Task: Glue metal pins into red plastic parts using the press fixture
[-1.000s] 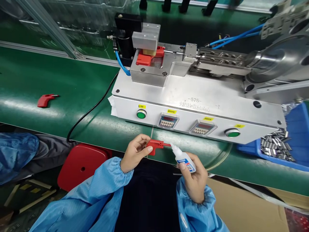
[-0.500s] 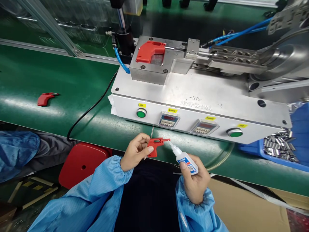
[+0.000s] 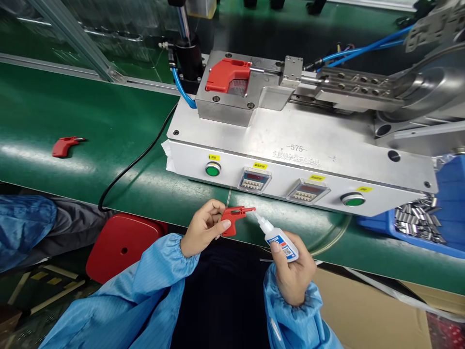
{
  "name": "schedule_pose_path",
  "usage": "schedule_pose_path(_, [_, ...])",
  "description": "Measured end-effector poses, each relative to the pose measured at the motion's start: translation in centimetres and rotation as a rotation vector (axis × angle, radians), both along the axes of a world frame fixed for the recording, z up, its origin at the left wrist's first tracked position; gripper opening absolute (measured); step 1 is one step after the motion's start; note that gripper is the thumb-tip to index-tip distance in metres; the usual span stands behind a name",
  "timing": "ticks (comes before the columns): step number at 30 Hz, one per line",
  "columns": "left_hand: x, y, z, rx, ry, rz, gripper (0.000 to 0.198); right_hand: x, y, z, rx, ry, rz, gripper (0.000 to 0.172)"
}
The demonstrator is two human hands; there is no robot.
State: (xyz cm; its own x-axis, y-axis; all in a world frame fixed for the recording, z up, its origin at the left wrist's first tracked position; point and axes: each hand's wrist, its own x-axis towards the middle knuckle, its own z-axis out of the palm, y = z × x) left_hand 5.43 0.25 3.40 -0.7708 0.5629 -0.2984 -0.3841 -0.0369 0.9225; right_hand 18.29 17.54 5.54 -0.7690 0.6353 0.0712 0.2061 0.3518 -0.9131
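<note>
My left hand (image 3: 207, 226) is closed on the grip of a red pistol-shaped plastic part (image 3: 229, 224), whose thin end points right. In my right hand (image 3: 296, 266) is a white Loctite glue bottle (image 3: 279, 242), tilted so that its nozzle comes up to the tip of the red part. Whether nozzle and tip touch I cannot tell. Behind them, a larger-looking red part (image 3: 227, 75) sits in the metal fixture block (image 3: 225, 114), with a metal rod at its right end. Another red part (image 3: 65, 146) with a metal tip lies on the green bench at the left.
A bench machine (image 3: 301, 145) with green buttons (image 3: 212, 168) and counters stands just beyond my hands. A blue bin (image 3: 450, 208) at the right holds several metal tubes (image 3: 417, 218). A red stool (image 3: 116, 247) and another person's blue sleeve (image 3: 25, 228) are at the left.
Both hands keep nearly the same pose, with the bottle nozzle still at the red part's tip. The view has shifted very slightly.
</note>
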Motion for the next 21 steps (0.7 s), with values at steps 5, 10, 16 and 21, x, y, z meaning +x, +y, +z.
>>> schedule_pose_path(5, [-0.02,0.12,0.11,0.016,0.002,0.003,0.045,-0.04,0.02,0.17,0.006,0.016,0.006,0.024])
schedule_pose_path(10, [-0.04,0.02,0.12,-0.008,0.014,-0.007,0.044,-0.13,0.05,0.17,0.008,0.001,0.009,0.026])
schedule_pose_path(16, [-0.02,-0.05,0.04,-0.008,0.013,-0.006,0.044,0.12,0.08,-0.17,-0.001,0.004,0.000,0.024])
schedule_pose_path(21, [0.03,-0.03,0.04,-0.027,0.011,0.004,0.044,-0.13,-0.01,0.06,0.001,0.021,0.027,0.023])
